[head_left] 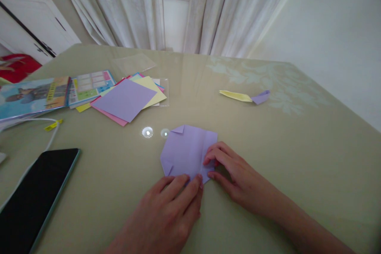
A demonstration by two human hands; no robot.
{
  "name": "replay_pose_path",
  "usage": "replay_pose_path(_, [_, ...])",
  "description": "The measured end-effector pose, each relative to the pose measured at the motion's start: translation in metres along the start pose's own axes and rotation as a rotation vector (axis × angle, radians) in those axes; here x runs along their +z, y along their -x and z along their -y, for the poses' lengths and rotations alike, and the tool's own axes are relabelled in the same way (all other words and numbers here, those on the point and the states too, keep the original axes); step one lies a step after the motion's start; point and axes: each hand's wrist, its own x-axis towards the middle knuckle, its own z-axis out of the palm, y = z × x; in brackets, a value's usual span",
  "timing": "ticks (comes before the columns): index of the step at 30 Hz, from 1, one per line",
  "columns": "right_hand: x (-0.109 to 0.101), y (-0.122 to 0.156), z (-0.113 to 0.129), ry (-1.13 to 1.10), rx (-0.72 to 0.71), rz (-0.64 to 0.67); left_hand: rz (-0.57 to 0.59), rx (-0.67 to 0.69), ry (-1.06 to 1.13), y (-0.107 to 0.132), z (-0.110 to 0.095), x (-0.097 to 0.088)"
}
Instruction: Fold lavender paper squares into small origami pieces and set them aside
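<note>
A purple sheet of origami paper [187, 147] lies flat in front of me, its two left corners folded in as small flaps. A vertical crease runs near its right side. My left hand [175, 206] rests on the near edge, fingers stretched out and pressing down; its thumb is hidden. At the right edge, my right hand [228, 170] is closed on the paper, with curled fingers above and the thumb at the lower right. Farther back on the right lies a folded paper piece [242, 96], yellow at one end and purple at the other.
Several coloured paper sheets [126, 99] are stacked at the back left, beside an open booklet [35, 95] and a clear plastic sleeve [135, 63]. A dark phone [38, 194] and a white cable [52, 139] lie at the left. The table [282, 147] has a glossy top.
</note>
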Motion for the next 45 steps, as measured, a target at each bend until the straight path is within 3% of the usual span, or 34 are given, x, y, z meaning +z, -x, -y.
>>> replay_pose_path(8, [-0.001,0.0,0.008,0.031,0.041,0.016,0.019,-0.011,0.049,0.001,0.003,0.003])
replay_pose_path(14, [-0.004,0.002,0.005,0.005,-0.013,-0.024,0.025,-0.053,0.103,0.001,0.005,0.01])
replay_pose_path(19, [-0.013,0.0,-0.012,0.274,-0.141,-0.178,0.063,-0.01,0.17,0.0,0.014,0.003])
replay_pose_path(23, [-0.021,0.003,-0.02,0.437,-0.225,-0.134,0.028,-0.061,0.266,-0.002,0.03,-0.011])
replay_pose_path(30, [-0.028,0.008,-0.019,0.426,-0.254,-0.092,-0.088,-0.096,0.033,0.001,0.054,-0.011])
replay_pose_path(35, [-0.024,0.008,-0.015,0.377,-0.278,-0.025,-0.106,-0.123,-0.028,0.002,0.049,-0.004])
replay_pose_path(39, [-0.014,0.007,-0.016,0.369,-0.321,-0.06,-0.194,-0.029,-0.047,-0.006,0.034,0.003])
replay_pose_path(45, [-0.007,0.004,-0.018,0.19,-0.263,-0.081,-0.144,0.009,0.015,-0.01,0.022,0.008])
